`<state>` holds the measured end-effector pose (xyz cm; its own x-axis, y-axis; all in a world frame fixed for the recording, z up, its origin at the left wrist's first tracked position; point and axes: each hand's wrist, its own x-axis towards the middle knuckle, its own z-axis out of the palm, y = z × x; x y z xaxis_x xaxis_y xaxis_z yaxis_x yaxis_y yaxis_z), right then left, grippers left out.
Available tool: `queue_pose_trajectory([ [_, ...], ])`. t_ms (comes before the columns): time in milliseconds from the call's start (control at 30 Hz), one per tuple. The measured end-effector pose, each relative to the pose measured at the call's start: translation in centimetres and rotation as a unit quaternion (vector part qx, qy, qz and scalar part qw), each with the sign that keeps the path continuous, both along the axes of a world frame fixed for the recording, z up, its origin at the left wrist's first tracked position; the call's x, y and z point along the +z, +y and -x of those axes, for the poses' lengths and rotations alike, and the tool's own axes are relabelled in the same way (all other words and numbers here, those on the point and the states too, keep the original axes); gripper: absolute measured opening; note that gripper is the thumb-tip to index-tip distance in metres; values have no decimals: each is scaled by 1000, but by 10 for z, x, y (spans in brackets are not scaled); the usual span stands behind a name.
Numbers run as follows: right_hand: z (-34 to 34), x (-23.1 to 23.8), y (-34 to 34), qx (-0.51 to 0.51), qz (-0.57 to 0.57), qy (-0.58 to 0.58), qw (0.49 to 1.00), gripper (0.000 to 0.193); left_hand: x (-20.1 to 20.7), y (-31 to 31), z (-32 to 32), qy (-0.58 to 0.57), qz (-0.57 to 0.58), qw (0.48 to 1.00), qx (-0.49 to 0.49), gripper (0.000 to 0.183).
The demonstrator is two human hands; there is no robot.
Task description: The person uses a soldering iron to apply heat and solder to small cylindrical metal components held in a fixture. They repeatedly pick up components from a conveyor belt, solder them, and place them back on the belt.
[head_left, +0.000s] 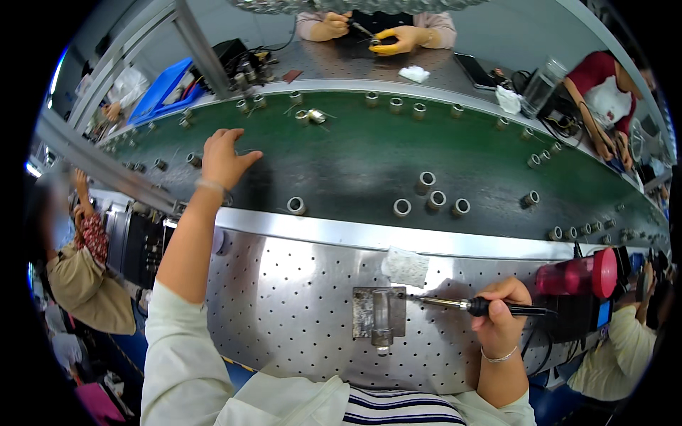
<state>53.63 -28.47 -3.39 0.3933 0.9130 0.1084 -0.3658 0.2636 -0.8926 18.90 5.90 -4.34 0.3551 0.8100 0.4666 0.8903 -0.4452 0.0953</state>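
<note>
My left hand (226, 162) reaches over the green conveyor belt (334, 163), thumb apart from the fingers. Close to its far-left side stands a small metal cylinder (193, 160). A thin wire shows between thumb and fingers, but I cannot see that it is held. In my right hand (501, 312) is a soldering iron (455, 304), gripped by its black handle and pointing left. Its tip comes near the right edge of a metal plate fixture (361, 312) on the perforated metal bench (284, 312). A clear or shiny cylindrical piece (381, 316) lies in the fixture's middle.
More metal cylinders (437, 200) stand scattered along the belt. A white cloth (405, 267) lies beyond the fixture. To the right are a pink transparent cup (579, 275) and cables. Across the belt a person in yellow finger covers (398, 40) works; other people sit at both sides.
</note>
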Motion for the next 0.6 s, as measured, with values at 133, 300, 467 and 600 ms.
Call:
queue_pose_trajectory([
  [133, -3, 3, -4, -18, 17, -10, 1000, 18, 23, -72, -114, -109, 85, 954, -267, 39],
  [300, -7, 4, -7, -32, -3, -1, 999, 19, 2, -130, -183, -121, 276, 910, -284, 37],
  [467, -7, 11, -10, -34, -5, 10, 999, 19, -18, -134, -194, -98, 269, 921, -265, 39],
  [600, -8, 12, -12, -21, -9, 11, 1000, 19, -13, -135, -199, -97, 334, 891, -292, 48],
])
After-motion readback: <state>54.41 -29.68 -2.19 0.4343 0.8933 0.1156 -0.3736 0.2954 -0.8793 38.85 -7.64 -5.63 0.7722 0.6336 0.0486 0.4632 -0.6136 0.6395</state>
